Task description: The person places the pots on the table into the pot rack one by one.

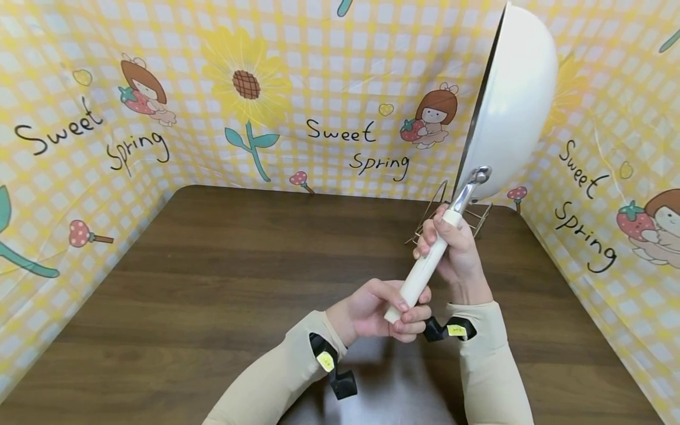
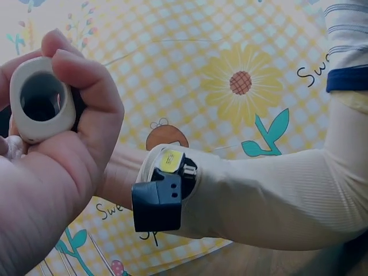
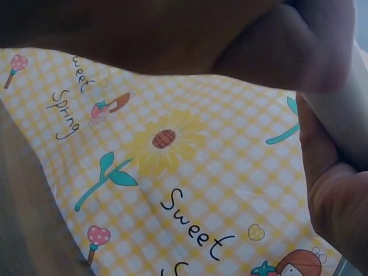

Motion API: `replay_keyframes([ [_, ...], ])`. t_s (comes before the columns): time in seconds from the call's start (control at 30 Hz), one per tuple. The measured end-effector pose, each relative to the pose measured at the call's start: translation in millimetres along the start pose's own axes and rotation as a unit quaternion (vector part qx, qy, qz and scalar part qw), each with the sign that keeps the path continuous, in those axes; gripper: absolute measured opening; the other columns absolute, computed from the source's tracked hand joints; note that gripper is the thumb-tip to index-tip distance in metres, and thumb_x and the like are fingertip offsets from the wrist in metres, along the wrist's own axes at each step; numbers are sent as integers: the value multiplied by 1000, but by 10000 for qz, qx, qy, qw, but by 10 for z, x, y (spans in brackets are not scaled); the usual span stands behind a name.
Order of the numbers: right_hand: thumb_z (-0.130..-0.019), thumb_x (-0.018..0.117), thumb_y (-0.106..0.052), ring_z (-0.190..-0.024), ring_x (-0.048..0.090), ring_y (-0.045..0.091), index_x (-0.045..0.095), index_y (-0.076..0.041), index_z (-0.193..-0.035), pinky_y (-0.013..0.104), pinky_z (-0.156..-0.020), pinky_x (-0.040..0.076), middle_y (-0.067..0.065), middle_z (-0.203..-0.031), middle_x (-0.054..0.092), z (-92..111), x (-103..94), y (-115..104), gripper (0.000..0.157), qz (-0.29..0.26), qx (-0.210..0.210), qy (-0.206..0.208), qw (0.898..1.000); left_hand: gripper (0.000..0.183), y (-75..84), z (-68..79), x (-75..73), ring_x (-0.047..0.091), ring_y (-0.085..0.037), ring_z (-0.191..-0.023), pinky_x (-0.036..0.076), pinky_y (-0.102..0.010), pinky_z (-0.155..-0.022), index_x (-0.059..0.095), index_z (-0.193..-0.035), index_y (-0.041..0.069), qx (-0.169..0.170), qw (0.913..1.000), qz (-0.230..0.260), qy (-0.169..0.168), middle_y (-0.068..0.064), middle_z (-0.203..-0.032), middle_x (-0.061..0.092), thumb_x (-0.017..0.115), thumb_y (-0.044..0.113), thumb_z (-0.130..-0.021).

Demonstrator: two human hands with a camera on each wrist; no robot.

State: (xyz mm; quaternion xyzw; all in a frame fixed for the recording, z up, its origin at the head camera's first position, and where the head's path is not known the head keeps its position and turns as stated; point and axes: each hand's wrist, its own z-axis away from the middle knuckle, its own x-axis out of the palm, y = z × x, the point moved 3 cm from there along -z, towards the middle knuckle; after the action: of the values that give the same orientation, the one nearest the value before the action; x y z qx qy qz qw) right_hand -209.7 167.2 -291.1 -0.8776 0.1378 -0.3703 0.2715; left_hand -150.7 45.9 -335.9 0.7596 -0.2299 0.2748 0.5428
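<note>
Head view: above the brown tabletop [image 1: 212, 283], white pan [image 1: 517, 106] held up on edge, its bowl above and right of both hands. White handle [image 1: 422, 271] runs down through the grip: right hand [image 1: 460, 254] curled round its upper part just below the metal bracket [image 1: 465, 195], left hand [image 1: 376, 310] grasping the lower end; hollow handle end [image 2: 39, 64] faces the left wrist camera.

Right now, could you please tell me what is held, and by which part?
A white pan, by its handle: left grip near the free end, right grip near the metal neck.
</note>
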Motion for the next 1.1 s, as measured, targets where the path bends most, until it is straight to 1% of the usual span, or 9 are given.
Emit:
replay_keyframes([
  [0.1, -94, 43, -1, -55, 58, 21, 42, -5, -92, 34, -55, 51, 10, -65, 54, 17, -28, -31, 4, 104, -36, 153, 9998, 24, 1, -38, -46, 40, -8, -51, 26, -21, -47, 44, -90, 15, -53, 9999, 59, -75, 4, -63, 43, 49, 11, -67],
  [0.23, -94, 41, -1, -52, 57, 21, 41, -6, -90, 33, -53, 50, 9, -63, 55, 40, -62, -68, 7, 495, -119, 454, 9977, 24, 7, -74, -120, 39, -7, -50, 26, -21, -46, 44, -90, 15, -158, 9996, 136, -202, 4, -62, 42, 50, 12, -67],
  [0.43, -93, 41, 2, -48, 56, 21, 43, -7, -87, 35, -51, 51, 8, -59, 53, 38, -105, -87, 11, 1087, -185, 1011, 9887, 24, 26, -86, -250, 38, -7, -49, 26, -21, -45, 44, -90, 15, -359, 9983, 194, -420, 5, -62, 42, 51, 11, -67],
  [0.63, -91, 43, 5, -46, 56, 21, 43, -6, -86, 36, -50, 51, 9, -57, 52, 20, -173, -56, 12, 1407, -94, 1390, 9802, 25, 31, -69, -360, 39, -6, -48, 27, -21, -45, 44, -90, 14, -418, 9971, 340, -537, 5, -62, 43, 53, 12, -67],
  [0.87, -91, 44, 5, -46, 56, 21, 44, -7, -84, 36, -49, 51, 8, -55, 53, 16, -246, -6, 14, 1602, 79, 1738, 9716, 25, 22, -57, -425, 41, -6, -49, 28, -20, -45, 44, -90, 14, -458, 9964, 463, -537, 5, -62, 44, 54, 12, -67],
  [1.1, -91, 44, 5, -45, 55, 19, 45, -10, -82, 35, -49, 51, 6, -55, 52, 16, -324, 42, 17, 1498, 297, 2065, 9665, 25, 28, -52, -478, 41, -5, -49, 27, -18, -45, 45, -90, 12, -410, 9957, 618, -556, 4, -62, 45, 56, 12, -67],
])
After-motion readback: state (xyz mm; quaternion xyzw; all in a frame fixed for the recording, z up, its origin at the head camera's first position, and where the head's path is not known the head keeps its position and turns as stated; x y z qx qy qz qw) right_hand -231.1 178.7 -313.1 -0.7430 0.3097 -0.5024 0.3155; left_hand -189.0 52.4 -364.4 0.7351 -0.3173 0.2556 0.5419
